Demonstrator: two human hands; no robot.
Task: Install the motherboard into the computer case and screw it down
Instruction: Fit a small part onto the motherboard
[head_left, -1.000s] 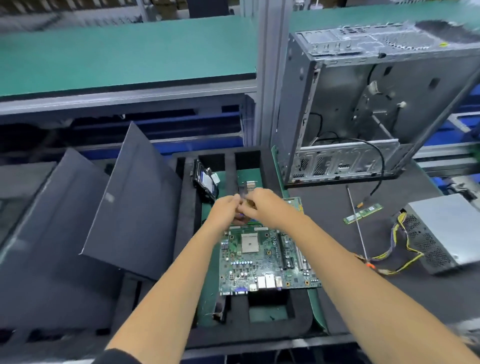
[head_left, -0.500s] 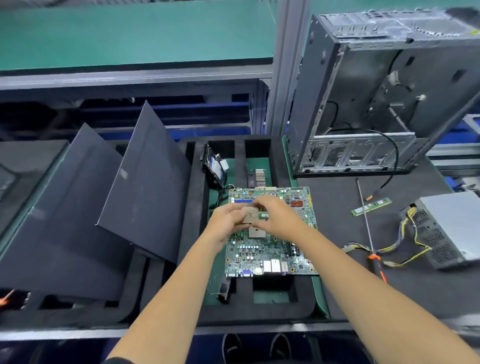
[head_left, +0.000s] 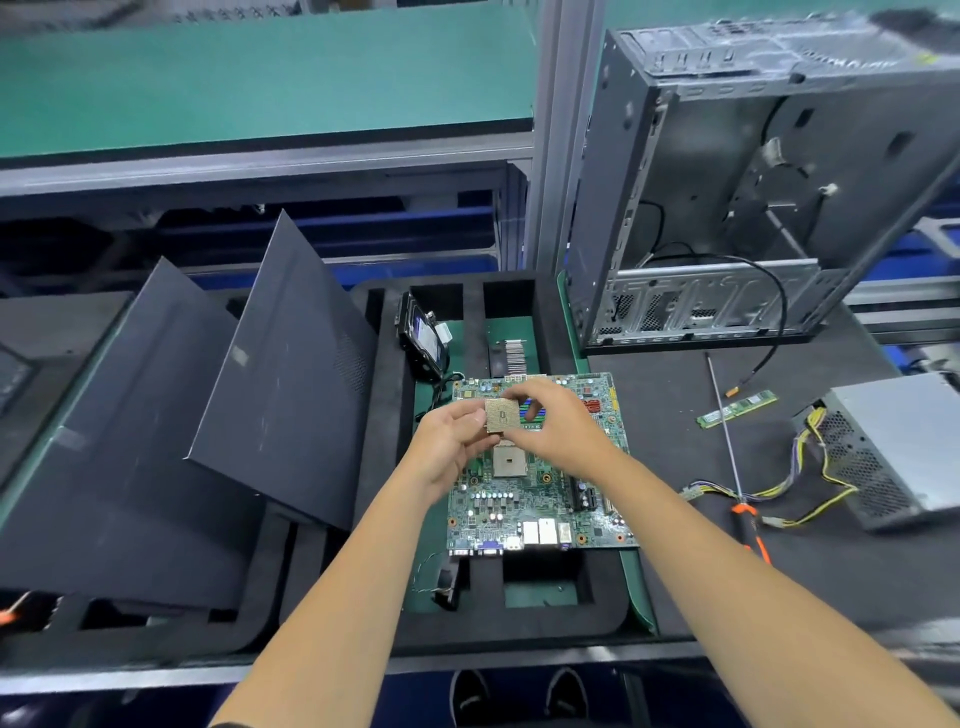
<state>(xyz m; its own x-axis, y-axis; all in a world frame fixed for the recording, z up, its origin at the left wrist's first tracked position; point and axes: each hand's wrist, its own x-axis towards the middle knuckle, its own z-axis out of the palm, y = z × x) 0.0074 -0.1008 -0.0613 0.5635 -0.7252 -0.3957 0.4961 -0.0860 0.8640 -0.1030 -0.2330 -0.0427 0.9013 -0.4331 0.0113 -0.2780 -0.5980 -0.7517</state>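
Both hands' fingers (head_left: 524, 388) pinch a processor (head_left: 502, 414) above the foam tray's (head_left: 382, 415) motherboard (head_left: 540, 499).

Motherboard (head_left: 540, 499) on foam tray (head_left: 384, 395); case (head_left: 737, 208) behind-right; PSU (head_left: 904, 447) far right.

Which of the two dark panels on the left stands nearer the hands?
The right panel, the one leaning against the foam tray beside the motherboard. The other panel lies farther left, partly behind it.

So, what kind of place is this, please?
Probably a computer assembly line workstation: an open computer case stands on a dark mat, a motherboard lies on a foam tray, and a long screwdriver lies nearby.
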